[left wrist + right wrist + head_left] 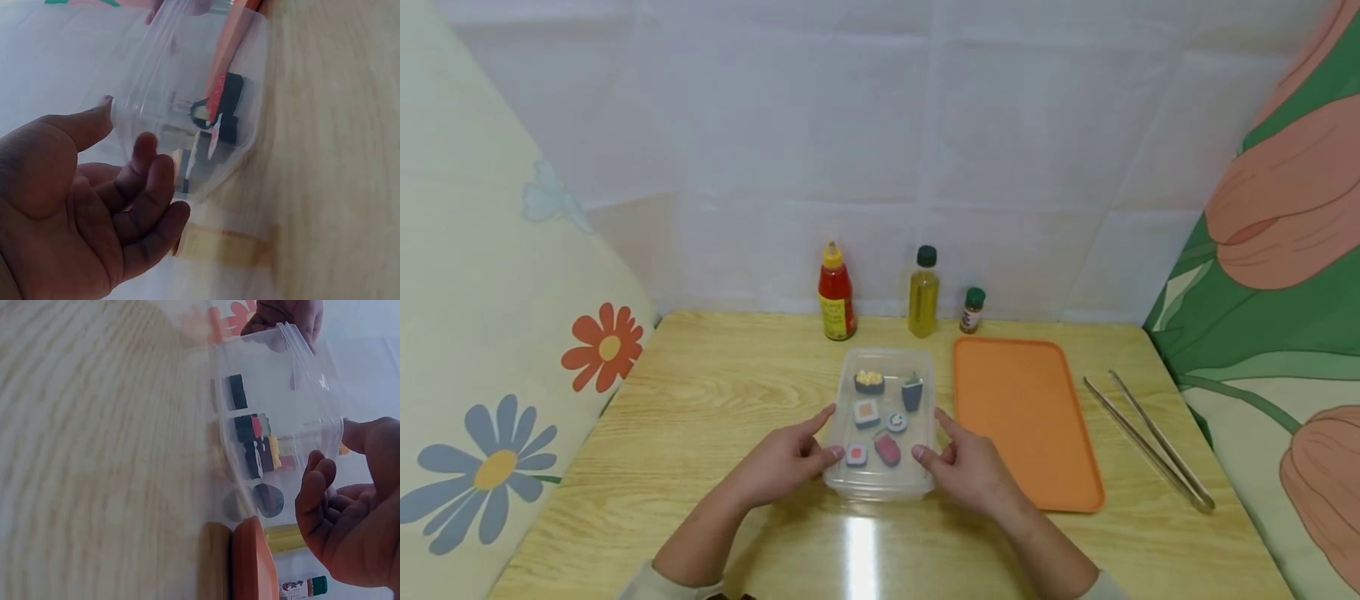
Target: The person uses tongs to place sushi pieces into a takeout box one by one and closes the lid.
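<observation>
A clear plastic food container (882, 482) stands on the table with several small sushi pieces (867, 413) inside, seen through what looks like a hazy lid (312, 381). My left hand (786, 462) holds its left side, thumb on the near top edge and index finger along the rim. Opposite it, my right hand (973, 467) grips the right side in the same way. In the left wrist view, the thumb (94, 125) touches the rim, while the other fingers curl loosely beside the wall. The right wrist view shows the right thumb (362, 432) against the rim too.
To the right lie an orange tray (1022, 425) and metal tongs (1153, 446). Along the back stand a red sauce bottle (836, 300), an oil bottle (923, 296) and a small green-capped jar (972, 312). A white sheet (775, 150) hangs behind the table.
</observation>
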The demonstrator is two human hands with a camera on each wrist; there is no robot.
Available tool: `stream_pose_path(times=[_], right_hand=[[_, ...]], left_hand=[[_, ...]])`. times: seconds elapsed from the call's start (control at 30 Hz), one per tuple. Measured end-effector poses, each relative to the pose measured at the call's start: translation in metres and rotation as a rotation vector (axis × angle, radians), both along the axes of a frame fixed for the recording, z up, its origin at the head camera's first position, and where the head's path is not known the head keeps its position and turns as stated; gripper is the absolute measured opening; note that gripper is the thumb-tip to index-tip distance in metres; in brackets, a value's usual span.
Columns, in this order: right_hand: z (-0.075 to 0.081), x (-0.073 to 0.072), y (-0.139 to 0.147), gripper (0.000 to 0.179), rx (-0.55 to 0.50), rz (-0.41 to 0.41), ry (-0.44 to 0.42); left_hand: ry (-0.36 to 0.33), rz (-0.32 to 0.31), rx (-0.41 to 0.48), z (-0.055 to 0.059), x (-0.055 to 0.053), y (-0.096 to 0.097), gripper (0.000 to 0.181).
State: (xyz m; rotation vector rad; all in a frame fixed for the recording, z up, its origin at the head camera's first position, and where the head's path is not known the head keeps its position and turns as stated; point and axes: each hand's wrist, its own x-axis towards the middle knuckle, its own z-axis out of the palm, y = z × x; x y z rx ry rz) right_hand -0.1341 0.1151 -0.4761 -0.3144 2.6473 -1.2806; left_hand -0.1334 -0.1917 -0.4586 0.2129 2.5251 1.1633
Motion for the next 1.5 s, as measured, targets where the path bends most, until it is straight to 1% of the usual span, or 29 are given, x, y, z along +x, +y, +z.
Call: stream_pose_path(times=[0.07, 0.13, 0.27, 0.4, 0.53, 0.7, 0.8, 0.87, 1.13, 1.27, 1.37, 1.5], right_hand=[[0.001, -0.004, 0.002, 0.08, 0.004, -0.007, 0.012], [0.002, -0.01, 0.003, 0.077, 0.002, -0.021, 0.025], [0.005, -0.02, 0.004, 0.072, -0.009, -0.042, 0.05], [0.006, -0.031, 0.002, 0.068, -0.016, -0.058, 0.082], [0.004, -0.043, -0.001, 0.064, -0.003, -0.072, 0.116], [0.001, -0.058, -0.006, 0.062, 0.043, -0.092, 0.149], [-0.001, -0.066, -0.008, 0.063, 0.03, -0.095, 0.141], [-0.002, -0.071, -0.01, 0.063, 0.024, -0.091, 0.14], [-0.005, -0.088, -0.014, 0.061, 0.015, -0.104, 0.081], [-0.003, -0.092, -0.017, 0.06, 0.033, -0.099, 0.058], [-0.002, -0.093, -0.018, 0.06, 0.051, -0.095, 0.043], [-0.001, -0.094, -0.018, 0.06, 0.065, -0.097, 0.054]], left_hand=[[0.024, 0.009, -0.01, 0.001, -0.004, -0.002, 0.077], [0.039, 0.034, -0.014, 0.002, -0.009, -0.004, 0.074], [0.046, 0.081, -0.016, 0.003, -0.02, -0.005, 0.073], [0.054, 0.09, -0.008, 0.001, -0.031, -0.005, 0.072], [0.075, 0.087, 0.023, -0.003, -0.042, -0.005, 0.071], [0.125, 0.059, 0.071, -0.011, -0.056, -0.003, 0.068], [0.141, 0.052, 0.095, -0.014, -0.063, 0.0, 0.067], [0.141, 0.06, 0.106, -0.016, -0.068, 0.002, 0.067], [0.116, 0.074, 0.13, -0.019, -0.083, 0.01, 0.066], [0.103, 0.089, 0.123, -0.02, -0.088, 0.013, 0.065], [0.099, 0.1, 0.111, -0.021, -0.09, 0.014, 0.066], [0.114, 0.118, 0.109, -0.023, -0.091, 0.015, 0.067]])
